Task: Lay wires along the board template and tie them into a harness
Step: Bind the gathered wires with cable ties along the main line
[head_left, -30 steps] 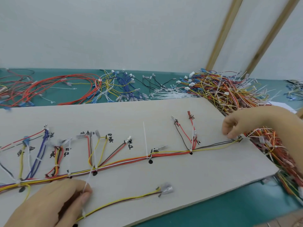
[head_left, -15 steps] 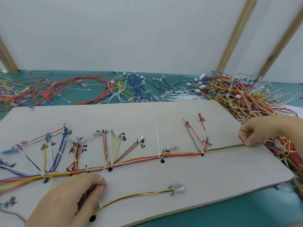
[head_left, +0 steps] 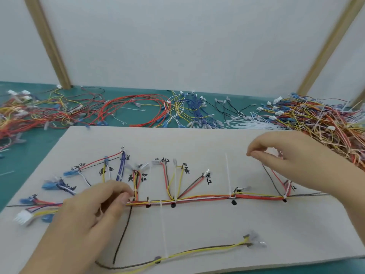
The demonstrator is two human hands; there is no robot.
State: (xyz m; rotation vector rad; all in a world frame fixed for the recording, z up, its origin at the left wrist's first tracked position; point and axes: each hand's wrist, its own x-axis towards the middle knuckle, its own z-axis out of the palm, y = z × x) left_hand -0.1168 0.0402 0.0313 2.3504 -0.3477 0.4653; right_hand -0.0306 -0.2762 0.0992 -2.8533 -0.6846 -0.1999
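Black handwritten labels blur; left hand [head_left: 94,212] pinches the wire bundle [head_left: 197,199], right hand [head_left: 292,155] curled, hold unclear.

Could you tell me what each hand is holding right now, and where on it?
Left hand pinches the wire bundle near its left branches; the right hand hovers, apparently empty.

Left hand [head_left: 98,212] lies curled, thumb forward; right hand [head_left: 286,153] hovers pinched.

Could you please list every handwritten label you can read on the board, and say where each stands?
"黄": on the board, beside the yellow wire loop.
"黄" and "红": beside the short tied branch.
"红": by the brown-and-red pair's end.
Other marks: too blurred to read.
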